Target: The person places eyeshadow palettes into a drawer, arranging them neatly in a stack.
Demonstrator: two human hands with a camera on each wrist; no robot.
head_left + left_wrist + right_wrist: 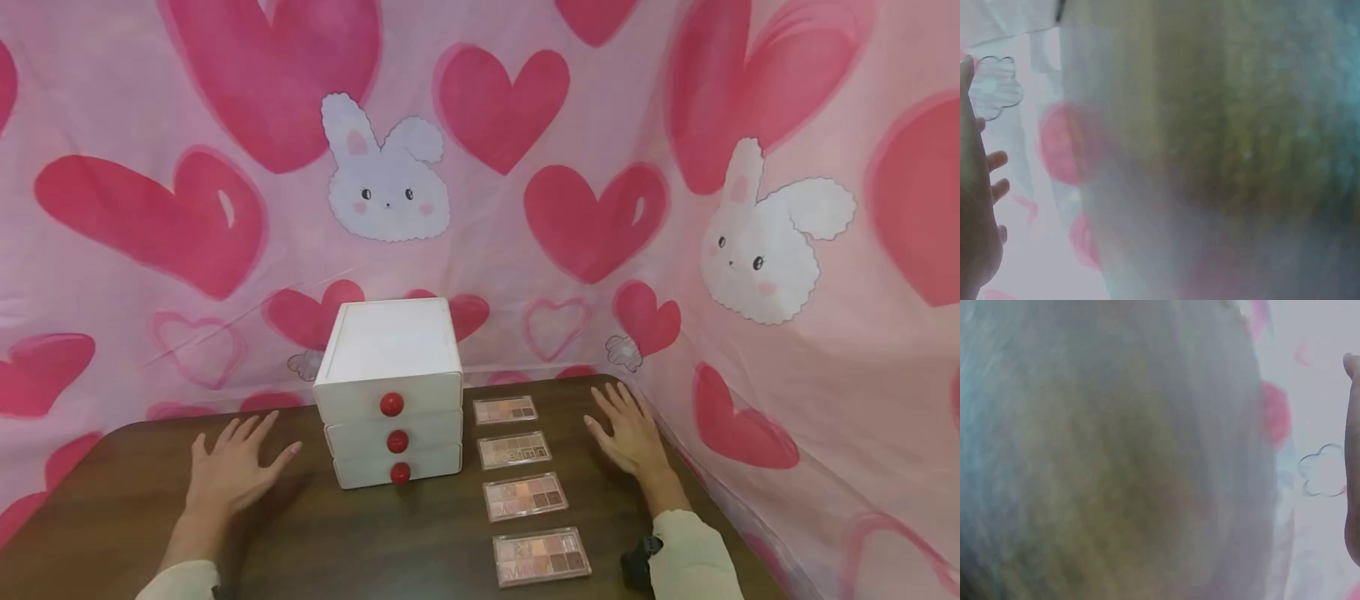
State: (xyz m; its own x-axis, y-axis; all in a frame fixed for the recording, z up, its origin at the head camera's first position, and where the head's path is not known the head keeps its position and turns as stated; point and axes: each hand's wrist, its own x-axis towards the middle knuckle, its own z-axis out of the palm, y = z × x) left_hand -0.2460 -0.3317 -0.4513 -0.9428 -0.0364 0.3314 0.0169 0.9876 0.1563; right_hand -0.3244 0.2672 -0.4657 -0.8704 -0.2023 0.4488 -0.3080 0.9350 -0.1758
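My left hand [234, 467] lies with spread fingers over the brown table, left of a white drawer box [393, 342]. Nothing is in it. The box has three stacked drawers, each with a red round knob [392, 404], and all look closed. To the right of the palettes, my right hand [628, 432] rests with its fingers spread too, holding nothing. Between box and right hand, several clear-lidded eyeshadow palettes run in a column, from the farthest palette [506, 409] to the nearest palette [542, 557]. Each wrist view catches only part of its hand beside a blurred surface.
The brown table [360, 542] ends at a pink cloth backdrop [510, 250] printed with hearts and white rabbits, behind it and along the right. A dark wrist strap [640, 562] sits at the right sleeve [693, 554].
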